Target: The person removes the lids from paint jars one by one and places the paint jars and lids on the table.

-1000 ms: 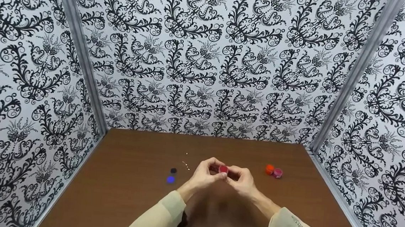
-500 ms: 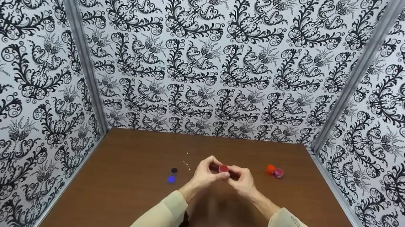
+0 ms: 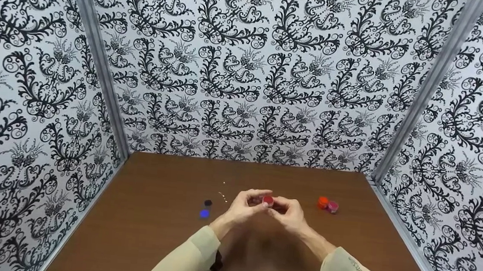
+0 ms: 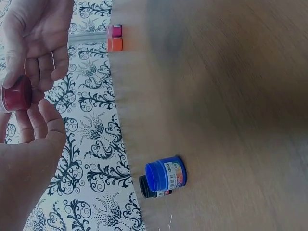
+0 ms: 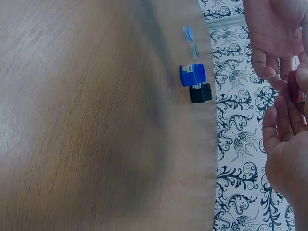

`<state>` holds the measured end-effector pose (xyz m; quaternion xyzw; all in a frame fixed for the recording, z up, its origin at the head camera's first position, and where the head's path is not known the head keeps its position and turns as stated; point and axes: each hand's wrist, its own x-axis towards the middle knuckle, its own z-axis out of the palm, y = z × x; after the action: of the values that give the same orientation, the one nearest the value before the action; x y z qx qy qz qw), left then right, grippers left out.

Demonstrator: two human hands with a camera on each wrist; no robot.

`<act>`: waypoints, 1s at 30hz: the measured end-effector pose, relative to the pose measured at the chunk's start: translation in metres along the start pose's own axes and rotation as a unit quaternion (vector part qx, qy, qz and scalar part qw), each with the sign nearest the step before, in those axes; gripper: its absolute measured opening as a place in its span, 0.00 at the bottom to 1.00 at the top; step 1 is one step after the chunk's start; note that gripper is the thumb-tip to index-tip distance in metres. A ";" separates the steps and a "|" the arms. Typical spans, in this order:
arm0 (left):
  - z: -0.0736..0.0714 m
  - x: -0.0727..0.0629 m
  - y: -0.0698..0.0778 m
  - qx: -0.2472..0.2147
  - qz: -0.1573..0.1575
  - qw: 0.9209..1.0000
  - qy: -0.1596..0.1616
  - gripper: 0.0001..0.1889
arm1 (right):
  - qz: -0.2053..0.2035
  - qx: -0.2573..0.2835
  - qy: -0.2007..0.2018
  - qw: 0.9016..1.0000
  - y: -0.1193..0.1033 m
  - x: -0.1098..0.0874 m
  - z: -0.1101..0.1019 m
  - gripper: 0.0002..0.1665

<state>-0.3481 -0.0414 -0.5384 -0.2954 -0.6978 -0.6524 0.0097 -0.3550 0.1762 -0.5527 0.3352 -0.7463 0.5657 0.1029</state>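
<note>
One red jar (image 3: 267, 200), pinched between left hand (image 3: 241, 208) and right hand (image 3: 291, 216). Left of it, blue jar (image 4: 160, 174): head view gives plain blue, left-wrist view its printed label (image 4: 173, 175).

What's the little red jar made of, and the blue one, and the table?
Red jar: probably smooth plastic, maybe glass; its rim looks pale and clear.
Blue jar: likely smooth plastic too, with even colour and a stuck-on label, but glass is possible.
Table: wood or wood-look board, slightly shiny; thin brown grain streaks run along it.
</note>
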 end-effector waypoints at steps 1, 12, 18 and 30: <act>0.000 0.000 0.000 0.003 0.007 1.000 -0.002 0.24 | -0.004 0.000 -0.002 1.000 0.000 0.000 0.000 0.15; 0.006 0.001 0.000 0.017 0.002 0.999 0.030 0.19 | 0.014 -0.008 0.018 1.000 0.002 -0.001 0.003 0.16; 0.014 0.000 0.004 0.028 -0.040 0.996 0.076 0.18 | 0.042 0.004 0.026 0.999 0.005 -0.002 0.005 0.20; 0.020 -0.003 0.009 0.021 -0.065 0.991 0.113 0.17 | 0.040 0.017 0.035 0.998 0.005 -0.004 0.010 0.20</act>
<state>-0.3350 -0.0247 -0.5345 -0.1732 -0.7237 -0.6660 0.0521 -0.3530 0.1694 -0.5618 0.2865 -0.7452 0.5938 0.1004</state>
